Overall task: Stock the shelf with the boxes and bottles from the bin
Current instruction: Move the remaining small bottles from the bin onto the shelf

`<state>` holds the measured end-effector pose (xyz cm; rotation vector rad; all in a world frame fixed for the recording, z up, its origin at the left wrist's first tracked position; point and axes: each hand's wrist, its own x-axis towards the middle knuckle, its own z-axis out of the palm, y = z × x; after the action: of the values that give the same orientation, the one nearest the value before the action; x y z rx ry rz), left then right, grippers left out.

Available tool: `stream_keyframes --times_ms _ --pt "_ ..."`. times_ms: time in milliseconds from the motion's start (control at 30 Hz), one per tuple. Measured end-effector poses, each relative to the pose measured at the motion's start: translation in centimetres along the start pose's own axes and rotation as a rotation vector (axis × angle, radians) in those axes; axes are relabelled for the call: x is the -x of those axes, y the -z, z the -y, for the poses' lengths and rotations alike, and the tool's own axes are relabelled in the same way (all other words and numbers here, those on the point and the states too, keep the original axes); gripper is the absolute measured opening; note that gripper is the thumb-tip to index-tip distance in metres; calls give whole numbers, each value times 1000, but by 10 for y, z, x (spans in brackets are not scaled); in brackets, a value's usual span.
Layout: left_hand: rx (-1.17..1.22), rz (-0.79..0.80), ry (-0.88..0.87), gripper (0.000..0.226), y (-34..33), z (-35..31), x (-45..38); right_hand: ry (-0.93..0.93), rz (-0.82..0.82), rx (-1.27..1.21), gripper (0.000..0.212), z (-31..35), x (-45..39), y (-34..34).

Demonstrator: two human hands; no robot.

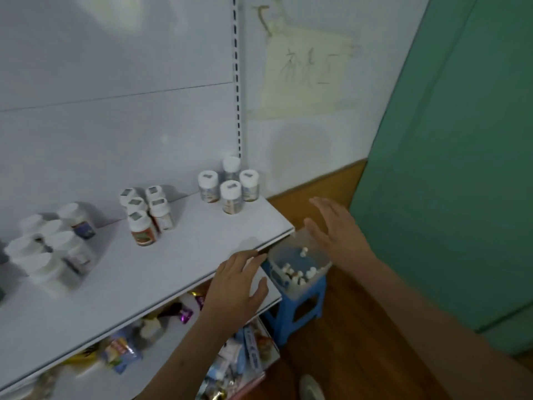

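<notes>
White-capped bottles [150, 215] stand in clusters on the shelf [178, 255]. The left hand [239, 281] hovers released at its front edge. The clear bin [300, 267] of bottles sits on a blue stool [297, 307]; the right hand [334, 232] hangs released just above.

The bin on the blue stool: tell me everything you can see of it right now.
The bin is a clear, plastic-looking round tub with no lid on it, standing upright on a blue stool beside the right end of the shelf. Small white-capped bottles lie jumbled in its bottom. The right hand is above its rim, fingers spread, holding nothing; contact with the bin cannot be told. The left hand is apart from it.
</notes>
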<state>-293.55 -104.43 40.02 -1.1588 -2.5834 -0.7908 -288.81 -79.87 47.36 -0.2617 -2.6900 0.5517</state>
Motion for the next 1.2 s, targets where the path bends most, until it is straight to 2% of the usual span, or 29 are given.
stream_keyframes --times_ms 300,600,1000,1200 --pt "63 181 -16 51 -91 -87 -73 6 46 -5 60 -146 -23 44" --pt "115 343 289 48 -202 -119 -124 12 170 -79 62 -285 -64 38" --pt "159 500 587 49 -298 -56 -176 -3 362 -169 55 -366 -154 -58" --pt "232 478 795 84 -362 -9 -207 -64 528 -159 54 -395 -231 -134"
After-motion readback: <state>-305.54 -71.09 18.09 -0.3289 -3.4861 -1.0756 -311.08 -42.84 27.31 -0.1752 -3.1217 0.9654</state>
